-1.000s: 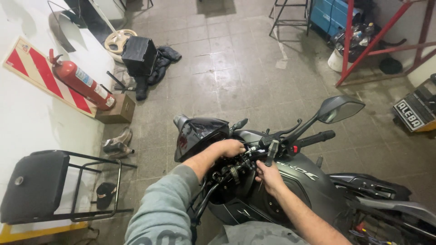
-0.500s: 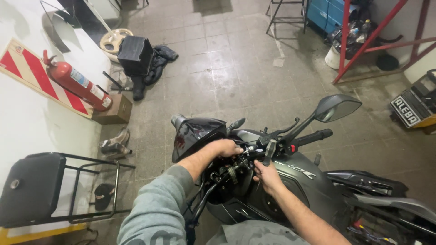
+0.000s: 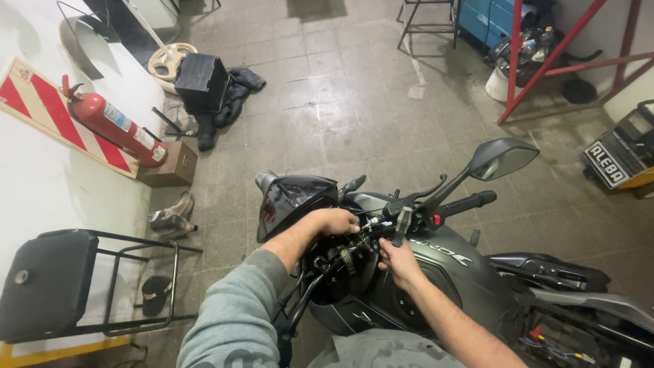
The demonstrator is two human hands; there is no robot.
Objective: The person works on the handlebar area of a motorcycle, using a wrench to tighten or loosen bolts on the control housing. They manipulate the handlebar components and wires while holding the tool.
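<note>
Head view: left hand (image 3: 335, 221) closes over the handlebar (image 3: 381, 221) centre of the motorcycle (image 3: 449, 272), behind the headlight cowl (image 3: 293, 197). Right hand (image 3: 398, 262) sits just below, fingers pinching a small part; its grip is narrow.

We are seeing a grey tiled floor (image 3: 354, 102) carrying a dark motorcycle (image 3: 436, 272), a cardboard box (image 3: 167, 167), a black case (image 3: 201, 82), worn shoes (image 3: 170, 218) and a white bucket (image 3: 501, 85).
</note>
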